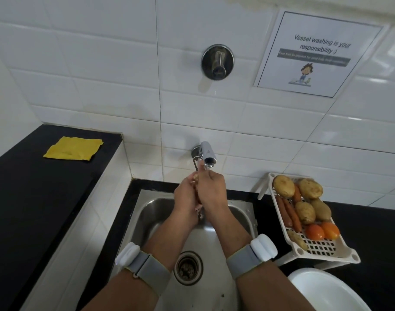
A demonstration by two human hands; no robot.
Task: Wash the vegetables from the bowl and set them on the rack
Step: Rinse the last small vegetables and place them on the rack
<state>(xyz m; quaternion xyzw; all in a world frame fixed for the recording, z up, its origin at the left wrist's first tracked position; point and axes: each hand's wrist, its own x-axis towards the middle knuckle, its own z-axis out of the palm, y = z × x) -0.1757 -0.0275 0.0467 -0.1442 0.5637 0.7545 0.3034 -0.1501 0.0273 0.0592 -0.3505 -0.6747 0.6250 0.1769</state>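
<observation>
Under the running tap [207, 154], over the steel sink [147, 212], my left hand [185, 195] and my right hand [212, 190] are cupped together around a pale brown vegetable [195, 176], likely a potato, of which only a tip shows. On the counter to the right sits a cream plastic rack [322, 246] holding several potatoes [283, 186], carrots [292, 213] and two tomatoes [315, 231]. The white bowl [326, 290] stands at the bottom right; no vegetables show in the part I can see.
A yellow cloth [73, 148] lies on the raised black ledge at the left. A round wall valve [217, 62] and a paper notice [317, 53] hang on the white tiles. The sink drain [188, 267] sits between my forearms.
</observation>
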